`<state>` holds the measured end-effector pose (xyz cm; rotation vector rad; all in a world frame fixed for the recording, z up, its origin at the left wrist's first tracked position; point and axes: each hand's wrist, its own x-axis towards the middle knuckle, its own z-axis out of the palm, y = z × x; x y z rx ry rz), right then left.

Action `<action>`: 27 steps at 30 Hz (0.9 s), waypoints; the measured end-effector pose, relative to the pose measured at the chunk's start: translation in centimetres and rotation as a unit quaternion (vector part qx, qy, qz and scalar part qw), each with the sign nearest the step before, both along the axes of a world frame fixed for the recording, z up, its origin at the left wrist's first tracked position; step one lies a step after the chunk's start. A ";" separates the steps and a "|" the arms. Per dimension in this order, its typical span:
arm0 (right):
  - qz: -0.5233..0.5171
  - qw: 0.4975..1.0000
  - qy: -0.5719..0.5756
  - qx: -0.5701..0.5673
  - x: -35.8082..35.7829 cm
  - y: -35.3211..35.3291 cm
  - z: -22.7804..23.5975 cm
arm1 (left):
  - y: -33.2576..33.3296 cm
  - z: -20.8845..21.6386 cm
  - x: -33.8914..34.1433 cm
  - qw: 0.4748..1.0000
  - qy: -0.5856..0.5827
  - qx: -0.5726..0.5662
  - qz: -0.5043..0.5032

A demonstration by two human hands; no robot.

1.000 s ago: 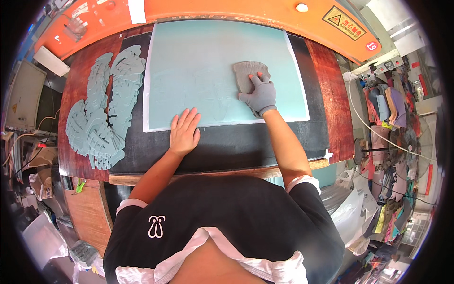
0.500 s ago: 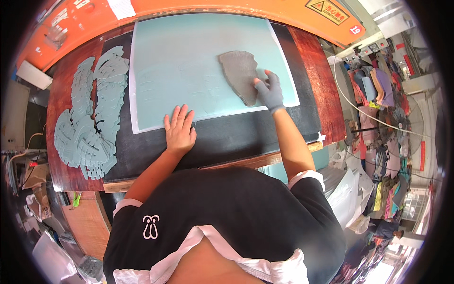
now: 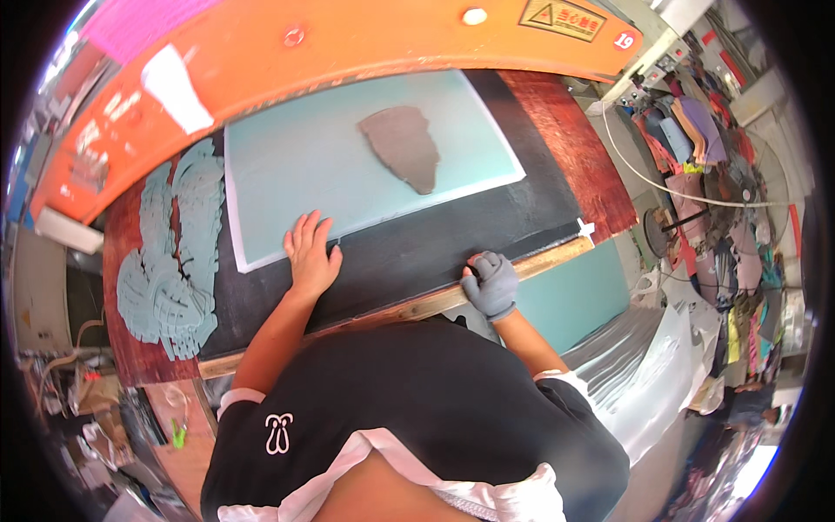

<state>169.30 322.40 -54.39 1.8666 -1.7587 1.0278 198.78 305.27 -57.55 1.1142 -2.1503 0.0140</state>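
A pale blue-green sheet (image 3: pixel 300 165) with white edges lies on a black board (image 3: pixel 374 248). On its right part rests a flat grey-brown plate (image 3: pixel 402 146), tapered toward me with a wavy outline; neither hand touches it. My bare left hand (image 3: pixel 311 252) is open, its fingers spread across the sheet's near left edge and the palm over the board. My right hand (image 3: pixel 491 285), in a grey fingerless glove, is closed at the wooden front edge (image 3: pixel 426 304). Something dark shows by its thumb, too small to name.
An orange machine beam (image 3: pixel 348 48) spans the far side, over the sheet's far edge. Stacked cut blue-green pieces (image 3: pixel 165 270) lie on the left of the red-brown table (image 3: pixel 570 122). Below the front edge at right are another blue-green sheet (image 3: pixel 591 291) and clear plastic (image 3: pixel 648 365).
My right hand has let go of the grey-brown plate and drawn back to the front edge, closing there. The orange beam now hides the sheet's far edge. The view has shifted; my left hand stays put.
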 end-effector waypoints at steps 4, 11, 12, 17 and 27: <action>0.026 0.999 -0.014 -0.036 -0.2 -1.9 0.2 | -0.1 1.5 -0.4 1.000 -0.003 -0.009 0.023; 0.256 0.951 -0.163 0.054 -3.8 -7.3 1.3 | 9.5 -0.7 -6.0 0.999 0.026 -0.026 -0.037; 0.225 0.958 -0.177 0.021 -5.3 -8.5 3.3 | 9.3 -1.0 -6.3 0.998 0.050 -0.023 -0.024; 0.200 0.932 -0.287 -0.098 -10.1 -16.2 15.7 | 6.8 -2.6 -6.5 0.996 0.040 -0.052 0.058; 0.085 0.974 0.012 0.209 -10.1 -1.0 -1.1 | 12.0 -6.0 -6.3 0.987 -0.035 -0.116 0.105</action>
